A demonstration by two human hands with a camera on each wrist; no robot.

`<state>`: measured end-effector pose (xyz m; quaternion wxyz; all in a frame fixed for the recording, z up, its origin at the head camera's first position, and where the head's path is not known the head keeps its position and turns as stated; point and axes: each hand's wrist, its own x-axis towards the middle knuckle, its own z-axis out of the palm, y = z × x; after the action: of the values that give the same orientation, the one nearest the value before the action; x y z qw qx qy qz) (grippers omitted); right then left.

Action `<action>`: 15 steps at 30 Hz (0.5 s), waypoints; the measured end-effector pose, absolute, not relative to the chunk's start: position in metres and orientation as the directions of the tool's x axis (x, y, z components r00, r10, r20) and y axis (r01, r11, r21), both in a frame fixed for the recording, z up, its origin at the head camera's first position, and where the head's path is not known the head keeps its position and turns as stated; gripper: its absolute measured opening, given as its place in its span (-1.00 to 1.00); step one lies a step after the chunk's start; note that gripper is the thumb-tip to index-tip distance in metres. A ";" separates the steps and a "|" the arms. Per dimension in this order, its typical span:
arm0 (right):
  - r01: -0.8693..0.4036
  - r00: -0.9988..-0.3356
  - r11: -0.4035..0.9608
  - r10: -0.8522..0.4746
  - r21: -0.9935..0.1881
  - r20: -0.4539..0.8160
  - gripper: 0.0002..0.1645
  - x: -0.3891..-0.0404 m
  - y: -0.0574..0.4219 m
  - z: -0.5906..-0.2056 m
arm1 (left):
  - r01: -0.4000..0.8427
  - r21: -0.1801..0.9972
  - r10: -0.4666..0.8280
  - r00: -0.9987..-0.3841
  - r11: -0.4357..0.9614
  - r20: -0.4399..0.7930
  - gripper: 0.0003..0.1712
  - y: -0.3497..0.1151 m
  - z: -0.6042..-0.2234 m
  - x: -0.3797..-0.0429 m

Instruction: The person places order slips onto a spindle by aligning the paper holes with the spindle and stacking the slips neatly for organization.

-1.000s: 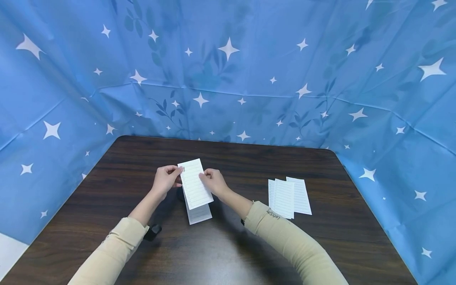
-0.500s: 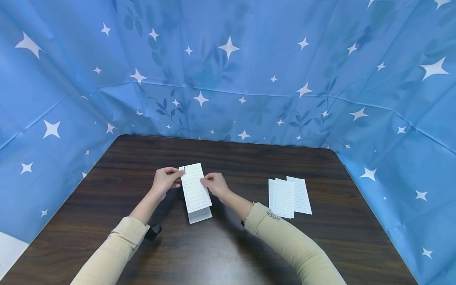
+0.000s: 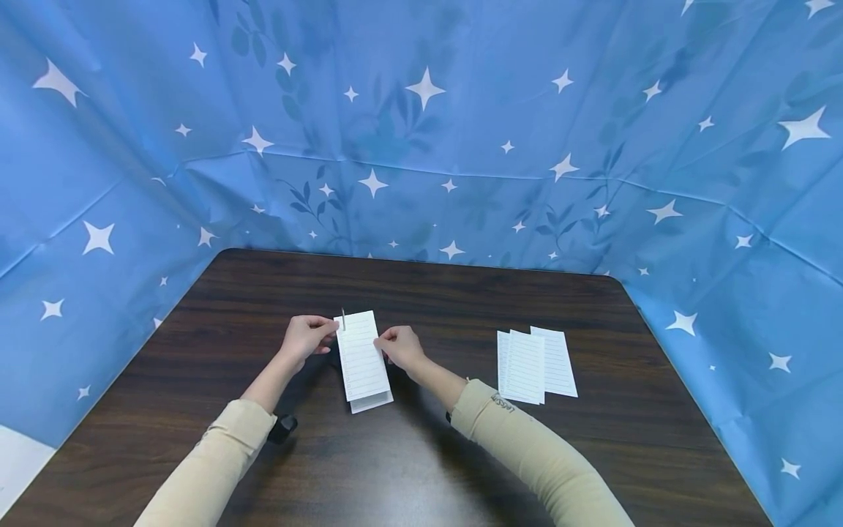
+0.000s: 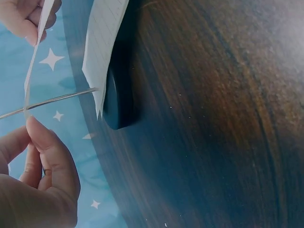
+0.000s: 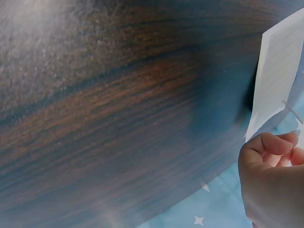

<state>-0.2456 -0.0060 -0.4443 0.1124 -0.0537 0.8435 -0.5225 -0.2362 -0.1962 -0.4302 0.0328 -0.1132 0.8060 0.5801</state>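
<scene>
From my screen, the left hand (image 3: 306, 339) pinches the card (image 3: 364, 360) near its far left corner, the right (image 3: 402, 348) its right edge; a spike (image 4: 61, 99) pierces it.

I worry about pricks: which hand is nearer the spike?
Left. The left hand pinches the raised sheet beside the spike; the right hand holds the sheet's other edge, farther away.

A creased blue backdrop (image 3: 487, 110) — strewn with white stars (image 3: 426, 88) and darker leaf sprays (image 3: 306, 193) — hangs along the left, far and right sides of a dark wood-grain table (image 3: 454, 315), its near part carrying a pale sheen (image 3: 408, 505), with a white patch (image 3: 20, 468) at near left.
</scene>
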 end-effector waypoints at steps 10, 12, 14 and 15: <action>-0.010 -0.970 0.496 -0.215 -0.868 -0.112 -0.80 -0.245 -0.005 -0.451 | -0.170 0.869 -0.119 -0.985 0.466 -0.128 -0.68 -0.197 -0.442 -0.237; -0.021 -0.970 0.507 -0.220 -0.862 -0.106 -0.81 -0.245 -0.004 -0.453 | -0.150 0.852 -0.099 -0.988 0.502 -0.115 -0.69 -0.198 -0.445 -0.238; -0.030 -0.970 0.511 -0.224 -0.859 -0.099 -0.82 -0.244 -0.004 -0.455 | -0.137 0.837 -0.084 -0.991 0.529 -0.109 -0.69 -0.199 -0.447 -0.238; -0.033 -0.970 0.513 -0.224 -0.858 -0.097 -0.82 -0.244 -0.003 -0.456 | -0.132 0.829 -0.076 -0.991 0.543 -0.107 -0.69 -0.199 -0.448 -0.239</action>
<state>-0.2437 -0.0034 -0.4560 0.0980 -0.0742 0.8643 -0.4877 -0.2389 -0.1991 -0.4484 0.0292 -0.0592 0.8778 0.4744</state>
